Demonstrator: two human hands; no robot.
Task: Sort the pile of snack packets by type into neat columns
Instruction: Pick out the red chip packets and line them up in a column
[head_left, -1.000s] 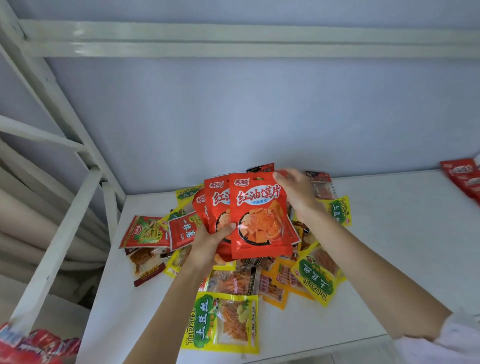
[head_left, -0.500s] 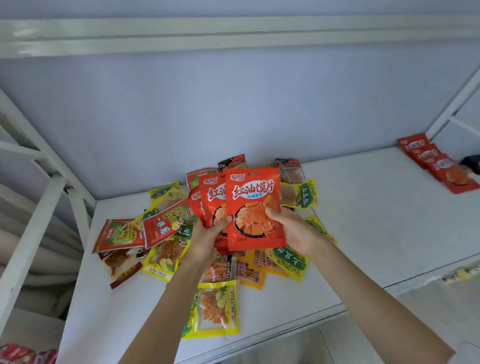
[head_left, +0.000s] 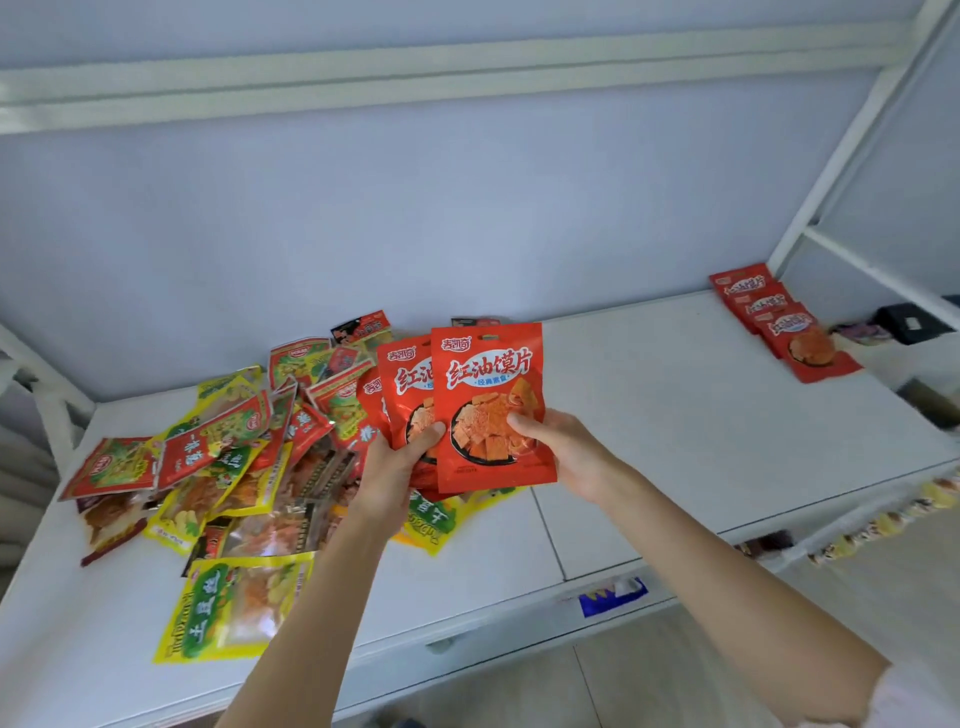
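Both hands hold glossy red foil packets above the white table (head_left: 675, 441): the right hand (head_left: 566, 457) pinches the front packet (head_left: 491, 410), printed 红油馍片, while the left hand (head_left: 395, 467) grips the fanned packets behind (head_left: 408, 389). Crinkled yellow and red packets form the pile (head_left: 234, 467) at left; matching red ones lie in a column (head_left: 779, 322) far right

White table (head_left: 649, 415) against the wall — a loose pile of snack packets (head_left: 234, 467) covers its left part, one yellow-green packet (head_left: 228, 608) lying apart near the front edge. Far right back corner — a short overlapping column of red packets (head_left: 779, 322).
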